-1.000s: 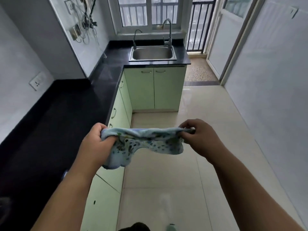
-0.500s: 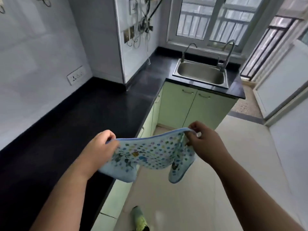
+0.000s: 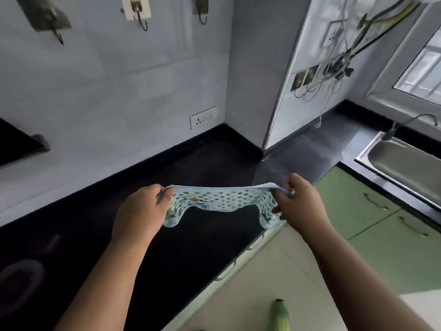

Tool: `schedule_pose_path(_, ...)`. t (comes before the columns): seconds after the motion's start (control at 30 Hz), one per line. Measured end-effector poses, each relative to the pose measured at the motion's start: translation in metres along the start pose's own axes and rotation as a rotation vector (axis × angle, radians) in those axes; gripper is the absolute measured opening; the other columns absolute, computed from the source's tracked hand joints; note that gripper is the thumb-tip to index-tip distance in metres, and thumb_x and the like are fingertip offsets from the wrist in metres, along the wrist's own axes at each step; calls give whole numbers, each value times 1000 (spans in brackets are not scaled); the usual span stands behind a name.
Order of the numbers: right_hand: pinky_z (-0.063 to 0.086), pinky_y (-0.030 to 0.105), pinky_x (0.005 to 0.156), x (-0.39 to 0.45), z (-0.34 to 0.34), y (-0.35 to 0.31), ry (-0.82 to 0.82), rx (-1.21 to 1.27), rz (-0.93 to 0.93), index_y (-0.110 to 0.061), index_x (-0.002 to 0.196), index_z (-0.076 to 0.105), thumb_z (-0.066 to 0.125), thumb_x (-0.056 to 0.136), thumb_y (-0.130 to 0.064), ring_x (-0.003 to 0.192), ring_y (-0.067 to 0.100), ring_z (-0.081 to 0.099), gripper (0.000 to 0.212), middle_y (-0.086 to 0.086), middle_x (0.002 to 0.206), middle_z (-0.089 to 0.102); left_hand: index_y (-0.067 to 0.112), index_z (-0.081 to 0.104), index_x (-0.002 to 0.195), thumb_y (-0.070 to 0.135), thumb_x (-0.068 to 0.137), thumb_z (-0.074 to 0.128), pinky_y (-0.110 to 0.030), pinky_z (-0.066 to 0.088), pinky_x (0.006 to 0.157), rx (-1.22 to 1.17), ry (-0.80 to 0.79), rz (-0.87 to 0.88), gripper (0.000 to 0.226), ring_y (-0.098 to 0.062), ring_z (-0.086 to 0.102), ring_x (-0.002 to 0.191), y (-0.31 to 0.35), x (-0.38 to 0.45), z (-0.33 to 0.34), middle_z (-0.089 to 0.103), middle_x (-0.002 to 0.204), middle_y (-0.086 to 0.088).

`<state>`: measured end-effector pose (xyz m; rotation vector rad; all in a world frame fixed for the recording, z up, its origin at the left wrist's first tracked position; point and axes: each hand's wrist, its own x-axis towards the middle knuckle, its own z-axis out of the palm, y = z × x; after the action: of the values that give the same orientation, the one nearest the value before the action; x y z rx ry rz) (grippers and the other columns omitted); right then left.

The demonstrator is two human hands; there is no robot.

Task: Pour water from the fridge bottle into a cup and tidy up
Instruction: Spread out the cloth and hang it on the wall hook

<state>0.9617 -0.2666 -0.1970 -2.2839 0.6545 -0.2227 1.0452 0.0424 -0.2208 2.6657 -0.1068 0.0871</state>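
Head view: cloth (image 3: 222, 198) above countertop (image 3: 202, 163) edge.

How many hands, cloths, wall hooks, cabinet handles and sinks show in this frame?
Hands: 2 (left hand, right hand)
Spotted cloth: 1
Wall hooks: 3 ()
Cabinet handles: 2 ()
Sink: 1
Total: 9

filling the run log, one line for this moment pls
step: tidy up | left hand: grips cloth end | right hand: grips other end | cloth: stretched above black counter
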Motion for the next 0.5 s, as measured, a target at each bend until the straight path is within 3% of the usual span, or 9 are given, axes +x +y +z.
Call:
schedule_pose_path(0.17,64,52,63,67,19,-5,-275,145,-44,-10,82,41,64,94,-23,59,15,76,29,21,90,68,19,59,89,50,106,45,-36,47,63,-168,76,-288,38,-15,62,71,18,-5,13,63,80,2)
schedule_pose_path(0.3,63,54,64,108,19,-15,-429,131,-167,-9,85,48,68,89,-24,60,14,76,25,17,85,70,18,62,100,39,106,53,-38,52,74,-138,184,-424,25,-20,64,85,33,-19,15,65,93,1)
schedule_pose_path(0.4,62,57,65,133,24,-15,-509,163,-224,-14,81,53,71,85,-22,62,18,76,20,13,79,69,16,66,109,30,104,57,-33,48,79,-95,241,-480,17,-20,64,96,42,-24,21,63,106,1)
schedule_pose_path(0.5,62,55,69,146,27,-8,-544,207,-271,-23,77,58,74,79,-16,65,19,74,18,3,77,66,18,67,111,23,103,59,-31,46,85,-28,317,-464,12,-18,60,99,52,-39,28,61,106,3)
